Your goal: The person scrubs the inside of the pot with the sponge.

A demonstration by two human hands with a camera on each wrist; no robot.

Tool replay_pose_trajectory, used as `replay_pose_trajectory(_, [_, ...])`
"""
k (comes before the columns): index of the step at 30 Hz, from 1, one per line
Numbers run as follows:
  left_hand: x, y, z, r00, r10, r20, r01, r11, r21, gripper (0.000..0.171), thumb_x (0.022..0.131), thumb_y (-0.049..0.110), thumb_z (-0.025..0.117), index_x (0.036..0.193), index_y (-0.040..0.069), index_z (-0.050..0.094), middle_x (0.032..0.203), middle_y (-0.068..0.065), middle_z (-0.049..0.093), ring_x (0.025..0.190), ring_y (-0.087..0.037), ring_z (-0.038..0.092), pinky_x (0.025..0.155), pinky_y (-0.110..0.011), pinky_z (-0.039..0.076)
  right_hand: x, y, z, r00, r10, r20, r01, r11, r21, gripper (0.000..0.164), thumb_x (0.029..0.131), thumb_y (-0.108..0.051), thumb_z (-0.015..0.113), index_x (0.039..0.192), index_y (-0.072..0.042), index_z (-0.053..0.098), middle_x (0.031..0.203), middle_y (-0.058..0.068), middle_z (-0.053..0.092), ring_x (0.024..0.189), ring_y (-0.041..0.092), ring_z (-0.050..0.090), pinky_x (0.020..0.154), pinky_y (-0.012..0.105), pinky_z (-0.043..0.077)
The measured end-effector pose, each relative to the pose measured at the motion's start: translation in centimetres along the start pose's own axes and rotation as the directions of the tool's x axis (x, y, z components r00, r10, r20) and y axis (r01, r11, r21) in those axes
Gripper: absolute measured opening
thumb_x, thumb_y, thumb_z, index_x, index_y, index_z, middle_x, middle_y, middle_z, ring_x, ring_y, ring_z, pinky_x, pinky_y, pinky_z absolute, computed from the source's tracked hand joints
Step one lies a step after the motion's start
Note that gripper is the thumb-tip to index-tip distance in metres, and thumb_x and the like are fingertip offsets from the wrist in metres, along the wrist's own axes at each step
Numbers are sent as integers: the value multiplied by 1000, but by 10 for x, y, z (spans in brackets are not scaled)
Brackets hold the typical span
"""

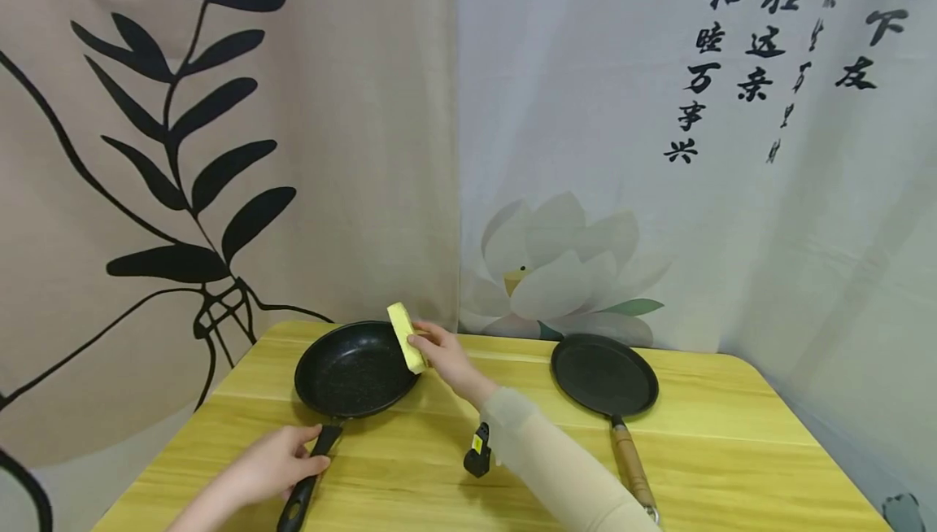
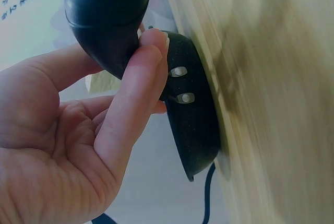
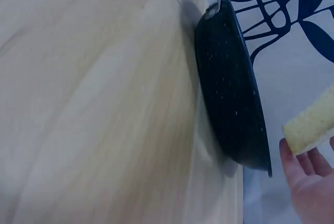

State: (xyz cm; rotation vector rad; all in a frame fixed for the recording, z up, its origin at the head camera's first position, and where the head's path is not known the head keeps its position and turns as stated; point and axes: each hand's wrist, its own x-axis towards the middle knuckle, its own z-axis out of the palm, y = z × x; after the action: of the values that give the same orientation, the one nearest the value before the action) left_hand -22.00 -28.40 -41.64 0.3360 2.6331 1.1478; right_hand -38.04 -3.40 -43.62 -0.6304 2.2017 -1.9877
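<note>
A deep black frying pan (image 1: 355,373) lies on the left of the table, its black handle (image 1: 296,506) toward me. My left hand (image 1: 265,464) grips that handle near the pan, thumb on one side and fingers on the other. The left wrist view shows the handle (image 2: 107,12) between thumb and fingers, with two rivets on the pan's side (image 2: 195,125). Over the pan's right rim, my right hand (image 1: 448,359) pinches a pale yellow sponge (image 1: 405,338). In the right wrist view the sponge (image 3: 313,125) is apart from the pan wall (image 3: 229,88).
A flat black pan (image 1: 604,374) with a wooden handle (image 1: 632,464) lies on the right of the light wooden table (image 1: 732,451). A printed curtain (image 1: 373,150) hangs behind the table's far edge. A small black device (image 1: 478,451) sits at my right wrist.
</note>
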Motion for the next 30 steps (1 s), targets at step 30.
replay_pose_trajectory(30, [1, 6, 16, 999, -10, 42, 15, 995, -102, 72, 93, 23, 67, 135, -25, 34, 78, -5, 63, 51, -22, 59, 49, -41, 55, -30, -34, 1, 997, -39, 65, 50, 985, -167, 45, 97, -16, 60, 135, 5, 52, 116, 24, 61, 100, 26, 62, 77, 34, 56])
